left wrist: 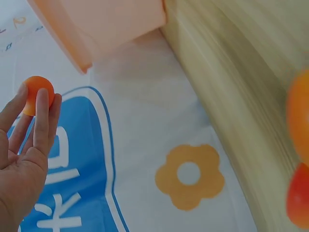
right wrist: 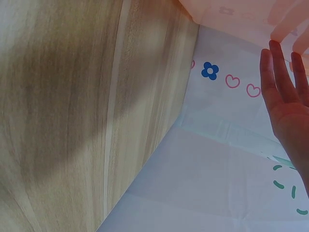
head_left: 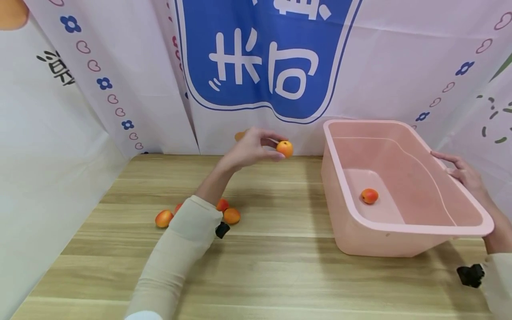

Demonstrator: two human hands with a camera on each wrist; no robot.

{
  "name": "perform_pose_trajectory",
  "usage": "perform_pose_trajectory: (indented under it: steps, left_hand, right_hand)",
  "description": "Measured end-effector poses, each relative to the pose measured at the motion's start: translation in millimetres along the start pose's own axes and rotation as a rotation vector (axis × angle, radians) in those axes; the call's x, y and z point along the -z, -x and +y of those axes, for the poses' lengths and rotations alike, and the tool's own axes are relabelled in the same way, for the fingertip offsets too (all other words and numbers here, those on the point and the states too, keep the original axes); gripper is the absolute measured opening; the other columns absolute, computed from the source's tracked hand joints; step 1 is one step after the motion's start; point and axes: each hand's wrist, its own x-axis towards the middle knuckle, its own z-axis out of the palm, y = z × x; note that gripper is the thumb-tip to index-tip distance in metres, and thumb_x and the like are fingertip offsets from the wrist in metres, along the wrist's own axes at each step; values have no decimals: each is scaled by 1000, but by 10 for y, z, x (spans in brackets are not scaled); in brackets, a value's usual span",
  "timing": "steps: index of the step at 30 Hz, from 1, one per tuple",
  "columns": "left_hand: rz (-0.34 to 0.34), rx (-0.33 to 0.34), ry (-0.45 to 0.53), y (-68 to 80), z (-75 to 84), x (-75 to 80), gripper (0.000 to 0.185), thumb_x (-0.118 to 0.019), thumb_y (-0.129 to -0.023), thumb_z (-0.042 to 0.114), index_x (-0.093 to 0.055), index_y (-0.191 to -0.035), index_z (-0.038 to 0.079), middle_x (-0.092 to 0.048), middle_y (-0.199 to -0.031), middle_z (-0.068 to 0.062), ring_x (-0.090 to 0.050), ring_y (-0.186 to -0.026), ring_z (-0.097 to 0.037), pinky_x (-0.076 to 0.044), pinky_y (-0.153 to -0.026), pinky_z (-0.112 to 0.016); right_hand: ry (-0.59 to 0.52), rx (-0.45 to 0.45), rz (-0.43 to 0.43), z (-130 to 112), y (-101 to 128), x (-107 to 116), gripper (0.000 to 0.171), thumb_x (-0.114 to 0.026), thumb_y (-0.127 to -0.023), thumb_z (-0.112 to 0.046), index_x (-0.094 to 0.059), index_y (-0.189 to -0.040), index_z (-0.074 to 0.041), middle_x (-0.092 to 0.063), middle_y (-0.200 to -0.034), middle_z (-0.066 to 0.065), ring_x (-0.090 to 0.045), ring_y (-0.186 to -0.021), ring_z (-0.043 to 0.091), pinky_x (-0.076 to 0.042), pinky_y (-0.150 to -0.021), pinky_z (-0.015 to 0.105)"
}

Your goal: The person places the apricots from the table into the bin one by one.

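My left hand point(head_left: 256, 149) pinches an orange apricot point(head_left: 285, 149) between thumb and fingertips, raised above the far part of the table. In the left wrist view the same apricot point(left wrist: 38, 95) sits at the fingertips. On the right stands a pink plastic tub point(head_left: 338, 195), with another apricot point(head_left: 370, 196), redder, lying on its floor. My right hand point(head_left: 466, 175) holds the tub's right rim, thumb at the edge. The right wrist view shows that hand's fingers point(right wrist: 282, 77) extended along the tub's outer wall.
Several apricots lie on the wooden table at the left, such as one apricot point(head_left: 164, 218) and another point(head_left: 232, 216); my left sleeve point(head_left: 176, 253) partly covers the group. A printed white cloth point(head_left: 256, 102) hangs behind the table and along both sides.
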Motion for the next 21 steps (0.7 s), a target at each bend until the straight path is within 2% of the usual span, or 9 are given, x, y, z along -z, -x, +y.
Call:
perform_pose_trajectory:
  steps: [9, 15, 21]
  left_hand:
    - [-49, -59, 71, -224, 176, -241, 40, -79, -91, 6, -69, -129, -2, -72, -119, -13, -71, -101, -23, -59, -91, -30]
    - [-78, -102, 83, -345, 289, -364, 36, -80, -91, 5, -71, -125, -2, -73, -116, -13, -71, -100, -22, -59, -91, -28]
    - [-97, -111, 54, -473, 397, -489, 39, -82, -89, 5, -71, -126, -3, -72, -118, -13, -70, -103, -21, -58, -91, -23]
  right_hand:
    - [22, -69, 48, -37, 52, -32, 66, -27, -103, 11, -77, -116, -30, -75, -93, -8, -64, -59, 6, -53, -51, 14]
    - [-50, -19, -19, 1, 4, 1, 67, -22, -103, 12, -77, -121, -23, -76, -102, -5, -70, -67, 6, -55, -56, 14]
    - [-41, -2, -42, 19, -11, 26, 66, -23, -103, 11, -76, -124, -22, -75, -106, -5, -70, -69, 6, -55, -56, 15]
